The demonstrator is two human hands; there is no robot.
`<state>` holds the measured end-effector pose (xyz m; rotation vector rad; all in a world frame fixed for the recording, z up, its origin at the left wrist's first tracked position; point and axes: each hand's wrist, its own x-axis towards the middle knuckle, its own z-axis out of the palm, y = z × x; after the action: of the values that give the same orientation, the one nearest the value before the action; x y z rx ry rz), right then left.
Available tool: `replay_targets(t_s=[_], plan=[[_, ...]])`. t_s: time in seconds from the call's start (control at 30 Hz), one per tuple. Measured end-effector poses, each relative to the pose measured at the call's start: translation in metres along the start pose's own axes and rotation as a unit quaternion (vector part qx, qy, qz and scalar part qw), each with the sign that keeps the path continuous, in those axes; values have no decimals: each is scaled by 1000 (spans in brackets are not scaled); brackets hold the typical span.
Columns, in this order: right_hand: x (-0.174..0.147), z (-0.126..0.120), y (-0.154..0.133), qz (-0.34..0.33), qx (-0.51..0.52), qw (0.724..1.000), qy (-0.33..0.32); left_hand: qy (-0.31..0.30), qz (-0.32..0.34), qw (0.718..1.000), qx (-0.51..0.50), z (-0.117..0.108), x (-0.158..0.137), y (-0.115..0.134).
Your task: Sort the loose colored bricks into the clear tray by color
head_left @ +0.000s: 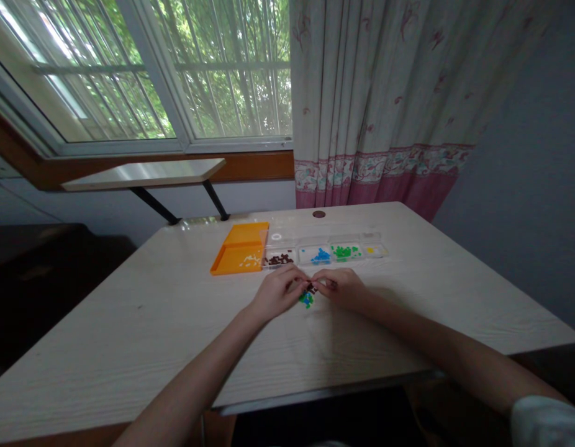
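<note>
Lying apparently between left grip (278, 290) and right grip (345, 288): coloured pieces (307, 300).

Busy back half on the pale surface!

And here's the wood-grained surface (185, 335), with an open orange case (226, 256) lying toward the back, white pieces (250, 260) inside. Right beside it, a clear tray (307, 257): brown (279, 259), blue (321, 255), green (346, 252), yellow pieces (371, 250), left to right! Back left, a black-legged shelf (145, 172) stands; a dark disc (318, 214) sits behind the tray.

Daylight shows through a barred window (231, 74) beside a flowered curtain (348, 93); a pale desk (176, 347) stands below, near a grey wall (525, 161).
</note>
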<state>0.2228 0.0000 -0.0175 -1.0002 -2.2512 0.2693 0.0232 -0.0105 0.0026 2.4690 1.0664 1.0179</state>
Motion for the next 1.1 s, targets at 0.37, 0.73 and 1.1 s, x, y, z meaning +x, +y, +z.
replay_targets(t_s=[0.37,0.73,1.1], plan=[[8,-13,18,113,-65,981,-147,135,-44,989,32,-20,-1,-5],[6,-9,11,59,-56,981,-175,147,-37,988,32,-18,-1,-5],[6,-9,7,49,-79,981,-173,149,-87,983,66,-19,-1,-27]])
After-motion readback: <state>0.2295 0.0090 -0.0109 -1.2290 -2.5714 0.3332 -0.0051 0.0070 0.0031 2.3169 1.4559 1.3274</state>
